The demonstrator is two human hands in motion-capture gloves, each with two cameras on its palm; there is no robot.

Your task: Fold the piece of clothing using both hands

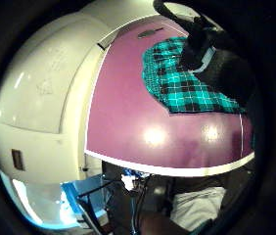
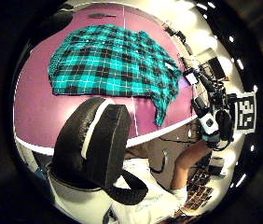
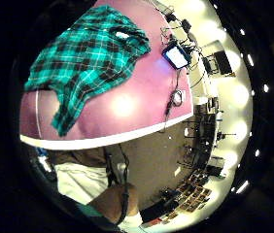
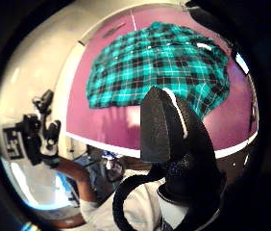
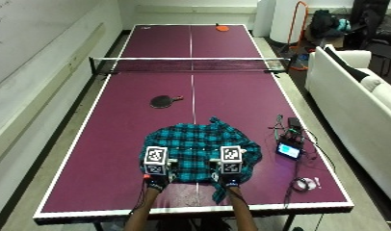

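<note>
Outside view: a teal-and-black plaid shirt (image 5: 199, 151) lies spread on a purple table-tennis table (image 5: 118, 144), on the person's side of the net (image 5: 190, 64).
Shirt: rumpled, roughly flat; one narrow part (image 5: 219, 191) trails toward the table's near edge, and the centre line runs under it.
Left hand (image 5: 158, 182): at the shirt's near-left edge, between the shirt and the table's near edge. Its fingers are hidden, so I cannot tell whether it grips the cloth.
Right hand (image 5: 230, 183): at the shirt's near-right edge, just beside the trailing part. Fingers likewise hidden; its state cannot be told.
Palm views: the shirt (image 2: 113, 60) (image 4: 159, 62) lies beyond both palms, on the table.
Black paddle (image 5: 163, 101): between the shirt and the net, apart from both.
Small device with a lit screen (image 5: 289, 150): right of the shirt, with cables (image 5: 302, 182) trailing toward the near edge.
Orange paddle (image 5: 222, 28): beyond the net, at the far end.
</note>
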